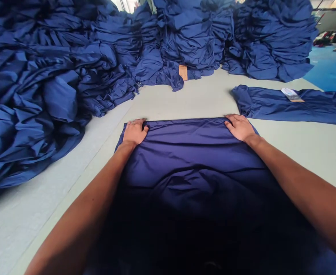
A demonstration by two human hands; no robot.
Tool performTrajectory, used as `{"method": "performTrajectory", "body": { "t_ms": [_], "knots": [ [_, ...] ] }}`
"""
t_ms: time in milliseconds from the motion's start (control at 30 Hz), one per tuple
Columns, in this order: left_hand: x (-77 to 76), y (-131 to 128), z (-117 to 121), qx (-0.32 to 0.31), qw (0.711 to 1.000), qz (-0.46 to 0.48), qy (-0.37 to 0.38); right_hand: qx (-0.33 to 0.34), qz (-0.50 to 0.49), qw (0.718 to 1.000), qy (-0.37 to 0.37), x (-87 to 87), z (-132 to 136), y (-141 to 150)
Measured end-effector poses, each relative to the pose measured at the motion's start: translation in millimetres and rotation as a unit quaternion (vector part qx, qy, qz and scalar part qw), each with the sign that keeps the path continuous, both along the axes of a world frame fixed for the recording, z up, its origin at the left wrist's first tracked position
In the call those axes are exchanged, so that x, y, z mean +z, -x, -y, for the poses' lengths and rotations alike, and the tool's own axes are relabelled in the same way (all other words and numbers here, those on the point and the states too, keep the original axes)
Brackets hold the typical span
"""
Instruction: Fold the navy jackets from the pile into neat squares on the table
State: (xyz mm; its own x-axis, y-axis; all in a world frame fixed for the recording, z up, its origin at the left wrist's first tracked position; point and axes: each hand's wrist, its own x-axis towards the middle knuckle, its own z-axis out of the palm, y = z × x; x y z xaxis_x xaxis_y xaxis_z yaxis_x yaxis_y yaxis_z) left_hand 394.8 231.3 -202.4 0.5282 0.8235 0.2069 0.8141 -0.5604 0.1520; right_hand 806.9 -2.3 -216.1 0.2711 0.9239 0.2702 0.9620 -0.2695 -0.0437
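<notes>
A dark navy garment (190,152) lies spread in front of me, its straight far edge running crosswise and its middle wrinkled. On its far left corner rests my left hand (135,131), fingers laid over the fabric and thumb apart. My right hand (239,126) lies at the far right corner, fingers stretched across the edge with the thumb pointing inward. Both palms press down on the cloth. Deep shadow hides the near part of the garment.
Tall heaps of navy cloth (196,34) line the back and left of the pale table (196,101). A folded navy garment (265,103) with a paper tag (292,94) lies at right. An orange-brown tag (183,72) shows by the rear heap. Blue floor (331,70) appears far right.
</notes>
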Motion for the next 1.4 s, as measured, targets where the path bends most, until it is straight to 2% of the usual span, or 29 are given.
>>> {"method": "performTrajectory", "body": {
  "t_ms": [267, 400, 567, 700, 967, 1067, 1133, 1200, 1300, 1400],
  "knots": [
    [3.5, -0.9, 6.7, 0.107, 0.994, 0.029, -0.013, -0.049, 0.004, 0.998, -0.030, 6.9, 2.4, 5.8],
    [4.1, -0.3, 7.1, 0.108, 0.994, 0.026, -0.017, -0.061, 0.008, 0.996, -0.060, 6.6, 4.6, 7.1],
    [5.5, -1.2, 10.9, 0.129, 0.990, 0.030, -0.050, -0.075, 0.039, 0.995, -0.055, 4.5, 3.7, 5.8],
    [6.8, -1.7, 12.2, 0.127, 0.990, 0.015, -0.063, -0.058, 0.054, 0.995, -0.054, 4.6, 4.2, 4.0],
    [10.0, -1.7, 15.2, 0.111, 0.993, -0.028, -0.041, -0.068, 0.057, 0.996, 0.010, 14.1, 7.5, 16.2],
    [17.5, -5.3, 23.7, 0.110, 0.992, -0.062, -0.022, -0.063, 0.087, 0.993, 0.047, 18.5, 11.0, 26.2],
    [31.1, -7.0, 29.3, 0.103, 0.991, -0.079, -0.005, -0.054, 0.101, 0.990, 0.080, 28.0, 16.1, 30.4],
    [54.7, -5.5, 34.4, 0.091, 0.991, -0.100, 0.016, -0.032, 0.105, 0.988, 0.106, 47.0, 25.4, 29.9],
    [106.3, 6.0, 46.7, 0.067, 0.991, -0.114, 0.014, -0.002, 0.121, 0.986, 0.113, 93.4, 50.4, 21.7],
    [162.7, 31.3, 73.1, 0.033, 0.994, -0.099, -0.027, 0.013, 0.182, 0.981, 0.071, 147.2, 91.5, 14.7]
  ]
}}
